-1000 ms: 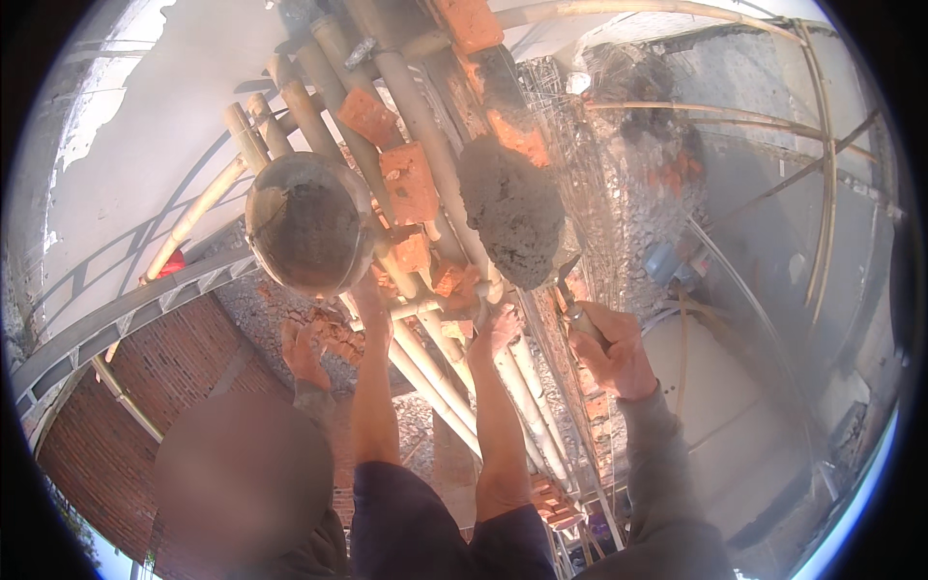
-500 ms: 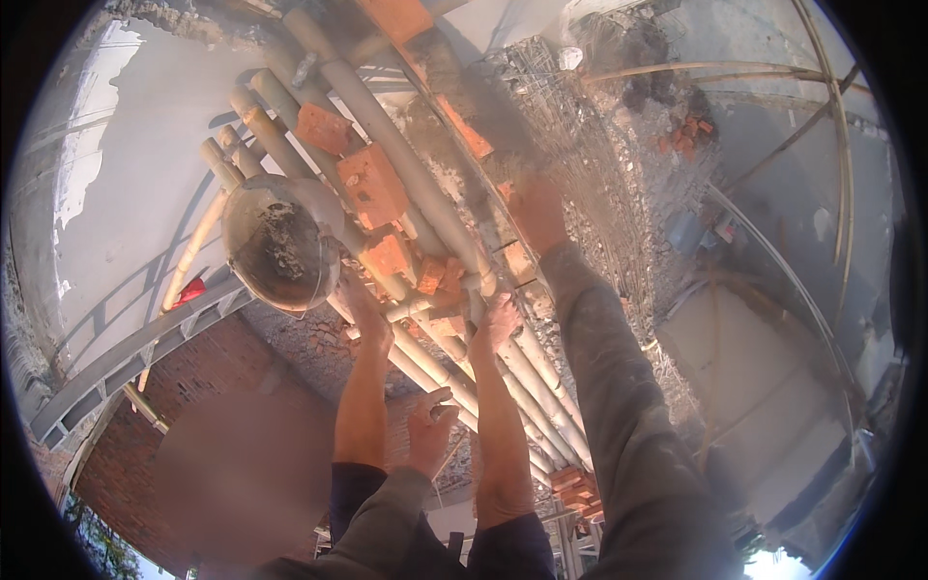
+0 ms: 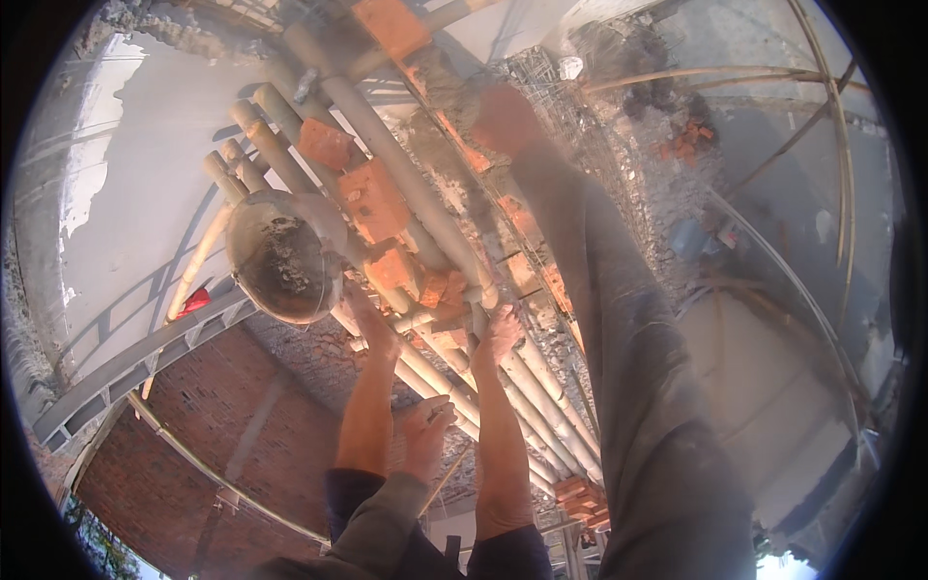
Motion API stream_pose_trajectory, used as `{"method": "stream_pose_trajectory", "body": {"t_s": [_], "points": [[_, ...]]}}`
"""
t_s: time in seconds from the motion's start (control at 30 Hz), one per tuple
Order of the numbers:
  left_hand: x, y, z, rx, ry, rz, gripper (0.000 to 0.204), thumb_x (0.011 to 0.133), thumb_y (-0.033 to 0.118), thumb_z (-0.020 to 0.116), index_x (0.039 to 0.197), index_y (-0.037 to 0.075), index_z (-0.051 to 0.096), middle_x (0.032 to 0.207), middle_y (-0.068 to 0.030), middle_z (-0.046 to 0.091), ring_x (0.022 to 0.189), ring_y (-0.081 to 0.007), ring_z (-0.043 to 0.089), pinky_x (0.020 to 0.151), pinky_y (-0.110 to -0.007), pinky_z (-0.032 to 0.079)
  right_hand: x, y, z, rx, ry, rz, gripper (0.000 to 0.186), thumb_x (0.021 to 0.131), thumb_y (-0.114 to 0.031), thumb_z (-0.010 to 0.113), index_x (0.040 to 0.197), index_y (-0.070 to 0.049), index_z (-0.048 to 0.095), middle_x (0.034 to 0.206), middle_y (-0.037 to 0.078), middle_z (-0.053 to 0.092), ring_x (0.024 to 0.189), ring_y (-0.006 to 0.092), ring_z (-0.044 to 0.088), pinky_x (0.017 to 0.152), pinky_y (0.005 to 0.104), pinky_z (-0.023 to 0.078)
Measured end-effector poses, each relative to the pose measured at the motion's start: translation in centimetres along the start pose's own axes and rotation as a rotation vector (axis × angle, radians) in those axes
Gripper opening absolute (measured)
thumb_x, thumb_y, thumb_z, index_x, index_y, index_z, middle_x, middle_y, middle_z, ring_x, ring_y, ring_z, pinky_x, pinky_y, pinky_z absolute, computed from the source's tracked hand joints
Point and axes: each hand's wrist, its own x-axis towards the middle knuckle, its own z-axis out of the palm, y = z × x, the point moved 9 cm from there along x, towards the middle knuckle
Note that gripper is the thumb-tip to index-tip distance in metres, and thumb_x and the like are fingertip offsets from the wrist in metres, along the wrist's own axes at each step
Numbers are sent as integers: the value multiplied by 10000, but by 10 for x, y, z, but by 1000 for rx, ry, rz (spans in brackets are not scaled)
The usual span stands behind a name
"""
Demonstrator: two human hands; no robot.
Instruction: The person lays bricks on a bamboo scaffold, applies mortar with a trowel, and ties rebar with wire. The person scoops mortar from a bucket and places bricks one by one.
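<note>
My left hand (image 3: pixel 425 435) is held low between my bare legs, its fingers curled in. A small dark spot shows between the fingers, too small to name. My right hand (image 3: pixel 507 121), smeared by motion, reaches far over the narrow brick wall (image 3: pixel 464 140), beside grey mortar (image 3: pixel 445 87) on its top. Whether it holds a tool cannot be made out. To the left, a round bucket (image 3: pixel 280 256) with grey mortar inside rests at the bamboo poles. Loose orange bricks (image 3: pixel 374 200) lie on the poles between the bucket and the wall.
My bare feet (image 3: pixel 501 333) stand on the bamboo poles (image 3: pixel 416 362). A brick stack (image 3: pixel 580 500) lies at the lower right. A metal ladder-like rail (image 3: pixel 135 362) runs at the left. Rubble (image 3: pixel 628 184) lies below, beyond the wall. Thin bent poles (image 3: pixel 822 97) cross at the right.
My right hand has moved farther up and slightly left along the wall, with the forearm following. My left hand, the bucket and the loose bricks stay nearly where they were.
</note>
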Motion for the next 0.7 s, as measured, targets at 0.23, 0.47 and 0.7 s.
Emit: {"method": "stream_pose_trajectory", "body": {"t_s": [0.23, 0.47, 0.7], "points": [[6, 11, 4, -96, 31, -23, 413, 1021, 142, 701, 1382, -52, 648, 1214, -137, 702, 1030, -215, 704, 885, -356, 607, -163, 47, 84, -254, -45, -150, 371, 794, -39, 677, 1152, 49, 636, 1154, 255, 614, 1052, 471, 646, 869, 524, 576], [9, 12, 9, -148, -4, -24, 388, 1015, 147, 697, 1352, -43, 665, 1144, -86, 736, 976, -144, 706, 836, -323, 592, -285, 85, 24, -144, -157, 5, 268, 948, -117, 595, 1182, 13, 599, 1132, 207, 627, 1033, 405, 604, 954, 489, 522], [15, 13, -2, -315, 18, -18, 382, 1017, 155, 700, 1350, -30, 665, 1161, -88, 736, 979, -138, 693, 840, -324, 574, -321, -5, -134, 357, 112, 110, 276, 1001, -49, 603, 1237, 90, 633, 934, 167, 619, 817, 289, 607, 735, 419, 503]]}}
